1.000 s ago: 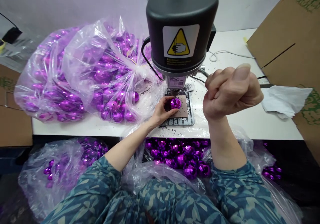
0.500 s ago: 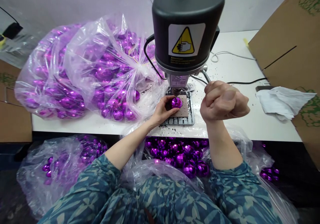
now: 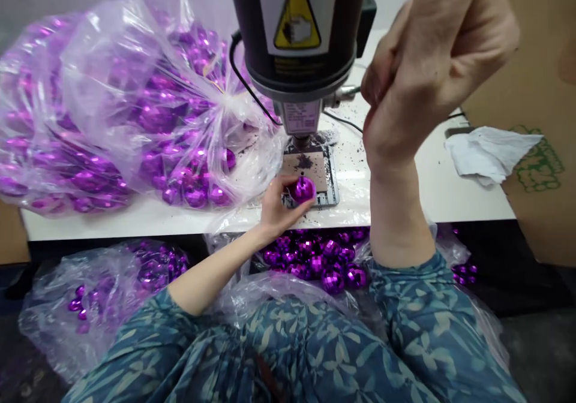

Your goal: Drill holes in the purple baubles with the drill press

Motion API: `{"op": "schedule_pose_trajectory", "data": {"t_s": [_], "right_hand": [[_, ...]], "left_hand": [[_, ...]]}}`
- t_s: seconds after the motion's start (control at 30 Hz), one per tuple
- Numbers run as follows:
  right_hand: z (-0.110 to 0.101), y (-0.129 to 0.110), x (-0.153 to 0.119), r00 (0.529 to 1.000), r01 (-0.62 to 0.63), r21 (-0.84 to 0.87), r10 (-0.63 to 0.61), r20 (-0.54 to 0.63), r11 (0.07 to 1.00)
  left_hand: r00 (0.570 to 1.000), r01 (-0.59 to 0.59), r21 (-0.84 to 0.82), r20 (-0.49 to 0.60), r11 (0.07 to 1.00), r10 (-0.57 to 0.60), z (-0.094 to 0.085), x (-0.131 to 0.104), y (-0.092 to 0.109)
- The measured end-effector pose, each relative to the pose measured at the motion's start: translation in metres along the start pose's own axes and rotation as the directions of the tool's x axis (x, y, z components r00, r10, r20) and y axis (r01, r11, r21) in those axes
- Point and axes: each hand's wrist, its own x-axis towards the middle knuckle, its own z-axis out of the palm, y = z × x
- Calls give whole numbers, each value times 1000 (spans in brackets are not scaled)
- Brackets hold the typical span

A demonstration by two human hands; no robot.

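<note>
A shiny purple ball (image 3: 303, 191) is held between the thumb and fingers of my left hand (image 3: 281, 207), over the front part of the machine's base plate (image 3: 332, 178). A dark mark or hole shows on the ball's top. The black drill-like machine (image 3: 301, 61), with its yellow warning sign, stands above and behind the ball. My right hand (image 3: 436, 61) is raised at the machine's right side, its fingers wrapped round the metal lever (image 3: 348, 93). Dark shavings (image 3: 304, 161) lie on the tan board behind the ball.
A big clear bag of purple balls (image 3: 157, 115) fills the table's left. More purple balls (image 3: 330, 259) lie in plastic below the table's front edge, with another bag (image 3: 103, 289) at lower left. A white cloth (image 3: 490, 151) and a cardboard box (image 3: 540, 91) are at right.
My right hand has risen with the lever. My left hand has brought the ball forward, out from under the machine's spindle. The camera view has also shifted.
</note>
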Motion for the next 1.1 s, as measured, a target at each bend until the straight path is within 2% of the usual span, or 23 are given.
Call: {"op": "schedule_pose_trajectory", "data": {"t_s": [0.03,0.07,0.1,0.13,0.17,0.2,0.27,0.33,0.4,0.47,0.53,0.57,0.6,0.63,0.7,0.73,0.77,0.8,0.87,0.97,1.03,1.1], "right_hand": [[-2,0,1,1000,-8,8,8,14,1000],[-4,0,0,999,-14,10,14,30,1000],[-6,0,0,998,-17,5,17,56,1000],[-7,0,-1,997,-24,-9,25,77,1000],[-8,-1,-2,996,-33,-25,35,84,999],[-8,-1,-2,995,-48,-41,52,86,998],[-7,1,-3,997,-53,-53,55,50,997],[-3,4,-4,1000,-23,-44,23,-5,999],[0,7,-4,999,13,-38,-15,-32,999],[3,8,-3,999,23,-18,-23,-33,1000],[3,9,-2,998,27,45,-25,-56,999],[3,9,-2,998,30,83,-24,-62,996],[3,9,-1,998,34,122,-26,-61,992],[2,9,-1,997,36,152,-26,-67,988],[1,10,0,998,45,189,-35,-56,981],[1,10,0,998,45,195,-36,-52,980],[0,10,0,998,41,197,-31,-53,980],[0,10,0,998,32,193,-22,-53,981],[-1,9,-1,999,31,193,-23,-45,981],[-2,8,-2,998,39,197,-29,-57,980],[-4,7,-3,999,14,180,-7,-38,984],[-7,6,-5,1000,-8,150,8,-2,989]], "left_hand": [[985,-83,-19,148,996,85,-3,-10,8],[929,-154,-55,332,987,164,-5,-20,14],[830,-198,-94,513,976,218,-7,-30,18],[714,-216,-117,658,969,239,-8,-39,20],[614,-213,-118,756,970,227,-9,-46,20],[548,-197,-100,814,975,194,-9,-53,19],[474,-150,-58,872,987,124,-8,-64,14],[426,-105,-44,901,993,85,-9,-69,12],[393,-37,-63,917,997,72,-12,-70,15],[378,74,-124,922,990,87,-17,-68,23],[403,160,-204,907,966,125,-21,-63,29],[450,169,-239,882,956,141,-24,-59,29],[526,154,-265,837,952,147,-28,-53,28],[626,124,-275,767,953,140,-34,-45,25],[832,53,-225,549,973,82,-50,-23,12],[905,29,-171,423,985,47,-60,-8,2],[953,16,-75,303,997,8,-72,7,-9],[974,4,41,224,999,-13,-83,24,-21],[986,-3,314,160,949,-50,-104,55,-46],[979,-7,621,165,784,-122,-121,87,-75],[960,-20,734,204,679,-192,-126,96,-84],[950,-41,785,223,618,-220,-128,99,-82]]}}
